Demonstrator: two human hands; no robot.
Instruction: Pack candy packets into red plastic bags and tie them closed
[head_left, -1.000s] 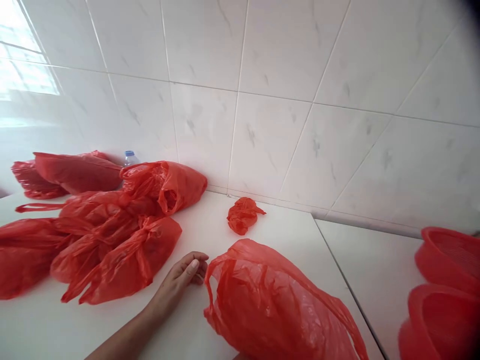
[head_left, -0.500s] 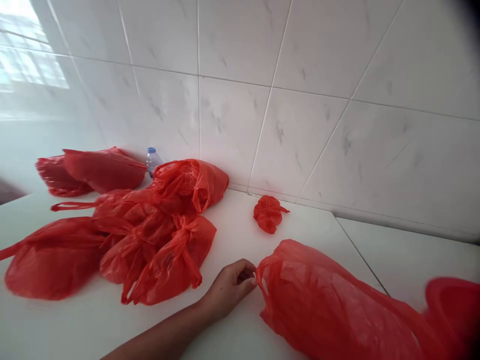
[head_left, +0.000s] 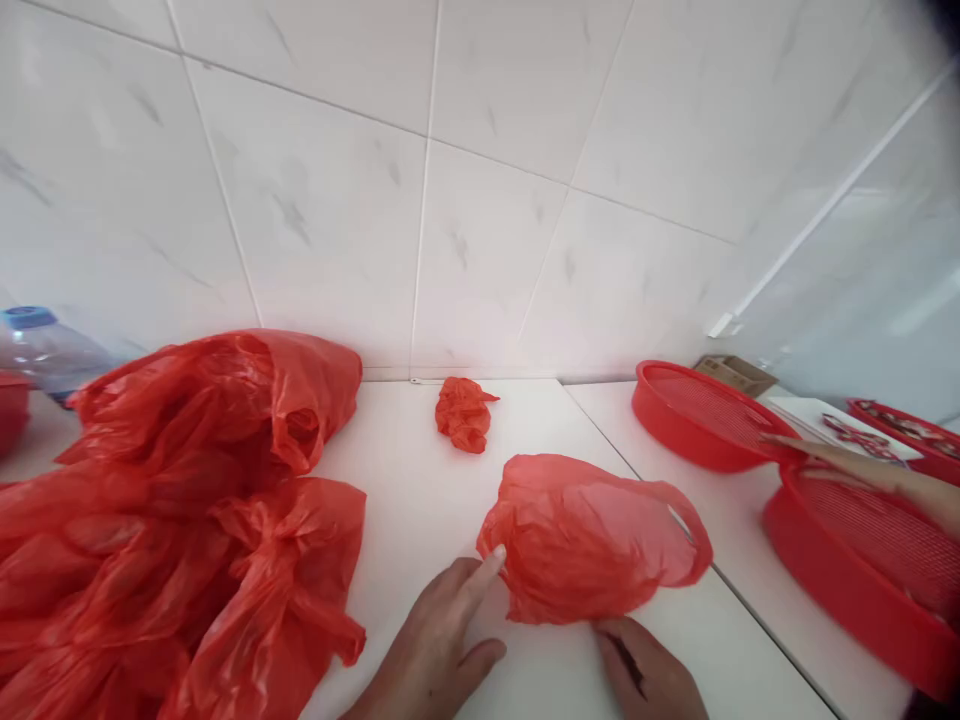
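A red plastic bag lies flattened on the white tabletop, its loop handle pointing right. My left hand is at the bag's left end, with its index finger stretched out to touch the edge and its thumb apart. At the lower edge of the same bag, my right hand has its fingers curled, the tips meeting the plastic. A small crumpled red bag rests behind it near the wall. To the left is a heap of knotted, filled red bags.
Two round red mesh sieves stand at the right, with another person's hand over the nearer one. Behind them are a cardboard box and a red tray. A plastic bottle is at far left. A tiled wall closes the back.
The view has turned right, bringing the sieves and the other person's hand in. My left hand's pinch has opened. The bag now lies flatter, and my right hand has come into view.
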